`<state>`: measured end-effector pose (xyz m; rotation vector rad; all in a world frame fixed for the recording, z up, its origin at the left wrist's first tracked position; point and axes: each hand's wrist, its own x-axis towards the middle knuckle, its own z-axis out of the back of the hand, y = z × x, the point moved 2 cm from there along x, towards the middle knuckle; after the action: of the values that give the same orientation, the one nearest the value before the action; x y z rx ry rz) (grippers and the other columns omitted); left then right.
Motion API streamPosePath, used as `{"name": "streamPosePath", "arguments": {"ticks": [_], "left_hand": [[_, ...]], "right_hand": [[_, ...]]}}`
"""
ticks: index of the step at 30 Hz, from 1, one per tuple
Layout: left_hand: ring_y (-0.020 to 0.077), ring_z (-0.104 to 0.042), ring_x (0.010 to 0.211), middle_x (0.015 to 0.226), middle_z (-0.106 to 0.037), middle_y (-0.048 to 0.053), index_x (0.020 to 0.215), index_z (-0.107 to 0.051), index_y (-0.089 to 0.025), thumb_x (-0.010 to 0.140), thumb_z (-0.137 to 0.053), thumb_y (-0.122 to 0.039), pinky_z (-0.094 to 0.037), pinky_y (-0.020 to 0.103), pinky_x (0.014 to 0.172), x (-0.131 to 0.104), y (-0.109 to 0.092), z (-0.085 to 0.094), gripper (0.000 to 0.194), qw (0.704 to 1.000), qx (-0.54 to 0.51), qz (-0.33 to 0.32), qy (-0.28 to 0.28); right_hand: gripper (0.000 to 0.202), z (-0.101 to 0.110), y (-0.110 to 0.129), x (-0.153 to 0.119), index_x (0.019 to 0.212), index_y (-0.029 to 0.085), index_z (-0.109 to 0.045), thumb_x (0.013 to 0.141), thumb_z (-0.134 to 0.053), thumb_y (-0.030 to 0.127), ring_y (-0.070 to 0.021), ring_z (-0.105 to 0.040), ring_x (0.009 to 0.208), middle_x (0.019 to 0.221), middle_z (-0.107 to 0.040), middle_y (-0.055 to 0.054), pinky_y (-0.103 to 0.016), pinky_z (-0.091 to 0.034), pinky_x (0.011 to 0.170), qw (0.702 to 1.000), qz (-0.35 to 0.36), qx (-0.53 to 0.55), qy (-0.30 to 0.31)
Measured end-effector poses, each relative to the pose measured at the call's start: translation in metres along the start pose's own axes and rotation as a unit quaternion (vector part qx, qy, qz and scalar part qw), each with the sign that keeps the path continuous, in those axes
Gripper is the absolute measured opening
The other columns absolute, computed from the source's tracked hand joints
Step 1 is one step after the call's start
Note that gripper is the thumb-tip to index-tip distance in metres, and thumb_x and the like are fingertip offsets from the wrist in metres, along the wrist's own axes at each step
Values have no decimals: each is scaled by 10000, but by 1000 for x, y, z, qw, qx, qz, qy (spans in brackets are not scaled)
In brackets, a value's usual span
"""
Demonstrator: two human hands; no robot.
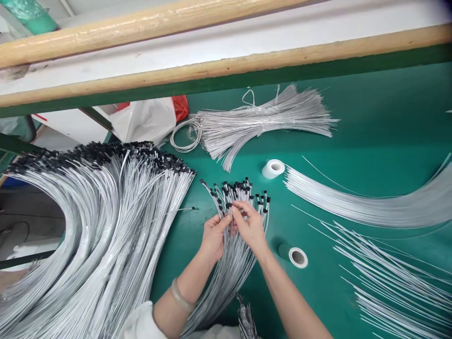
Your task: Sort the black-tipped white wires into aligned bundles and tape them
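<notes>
Both hands meet at the centre, over a bundle of thin grey wires (pixel 235 266) with small black ends fanned out above the fingers. My left hand (pixel 213 235) is closed, thumb and fingertips pinching a wire near its black end. My right hand (pixel 250 226) is closed too, its thumb and forefinger at the top of that same wire, just below a small black connector (pixel 229 205). The fingertips nearly touch each other. Lower fingers partly hide the bundle.
A big mass of black-ended wires (pixel 116 226) fills the left. Behind lies a tied wire bundle (pixel 264 120). Two white rolls (pixel 273 168) stand right of the hands, and loose wires (pixel 370 197) spread at the right. A wood-edged shelf (pixel 226 70) crosses above the green table (pixel 282 292).
</notes>
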<state>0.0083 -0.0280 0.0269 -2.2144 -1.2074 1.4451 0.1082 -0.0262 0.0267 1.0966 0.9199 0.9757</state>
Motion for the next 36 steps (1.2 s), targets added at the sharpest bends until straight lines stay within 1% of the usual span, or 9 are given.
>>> {"name": "streamPosePath", "arguments": {"ticks": [4, 9, 14, 19, 24, 26, 28, 30, 36], "left_hand": [[75, -529, 458, 567, -625, 26, 751, -648, -93, 551, -751, -259, -405, 194, 483, -2, -2, -1, 280, 1000, 9, 4, -3], [58, -491, 424, 516, -594, 2, 721, -647, -92, 561, -746, -252, -378, 186, 467, -2, -3, -3, 247, 1000, -4, -10, 13], [99, -562, 545, 610, -635, 25, 687, -642, -110, 531, -758, -231, -430, 221, 558, -2, -3, -2, 229, 1000, -19, 4, -9], [132, -600, 722, 747, -666, 56, 699, -640, -127, 531, -759, -242, -439, 219, 622, 0, -6, 2, 236, 998, 18, 5, -64], [97, -562, 517, 609, -642, 39, 742, -642, -120, 546, -749, -289, -387, 198, 489, 1, -4, 5, 280, 997, 54, 13, -48], [87, -545, 490, 607, -643, 40, 747, -648, -115, 538, -753, -279, -377, 196, 475, 2, -1, 4, 285, 998, 48, 14, -26], [72, -520, 468, 606, -639, 36, 730, -656, -108, 532, -756, -273, -365, 190, 461, 3, 1, 3, 276, 999, 40, 11, -9], [60, -494, 446, 580, -623, 23, 703, -660, -103, 532, -756, -280, -354, 186, 446, 3, 2, 3, 264, 999, 37, 11, 2], [90, -547, 516, 605, -631, 36, 719, -664, -95, 522, -765, -243, -386, 187, 472, 0, 1, 1, 266, 999, 37, 21, 17]], "right_hand": [[351, -8, -3, -2, 753, 175, -606, 722, -527, 516, -93, -396, 320, 471, -471, 42, -248, -383, 305, 955, -166, 231, 85], [282, -6, -3, -2, 733, 177, -618, 576, -713, 391, -71, -442, 352, 654, -593, 15, -232, -405, 330, 954, -150, 252, 56], [197, -6, -7, 0, 700, 183, -614, 644, -658, 366, -109, -476, 377, 565, -588, 18, -252, -418, 351, 959, -148, 240, 29], [216, 6, -30, 7, 735, 157, -616, 721, -549, 363, -202, -585, 694, 733, -633, -66, -380, -477, 683, 996, -48, 29, -74], [418, 14, -25, 3, 1040, 107, -553, 730, -523, 386, -305, -460, 1048, 1073, -527, -179, -501, -385, 851, 958, 85, -211, -174], [381, 11, -15, 0, 1033, 148, -559, 744, -523, 394, -278, -493, 1012, 1060, -540, -148, -454, -433, 809, 976, 86, -152, -127], [290, 5, -8, -2, 916, 184, -596, 733, -551, 403, -211, -588, 744, 905, -593, -87, -351, -503, 608, 1000, 14, -23, -12], [228, -3, -4, -3, 760, 189, -604, 685, -612, 404, -125, -537, 470, 767, -588, -27, -261, -457, 396, 987, -81, 109, 84], [244, -7, -3, -2, 550, 167, -562, 613, -693, 364, -78, -446, 327, 493, -474, 56, -209, -409, 286, 939, -185, 276, 92]]}}
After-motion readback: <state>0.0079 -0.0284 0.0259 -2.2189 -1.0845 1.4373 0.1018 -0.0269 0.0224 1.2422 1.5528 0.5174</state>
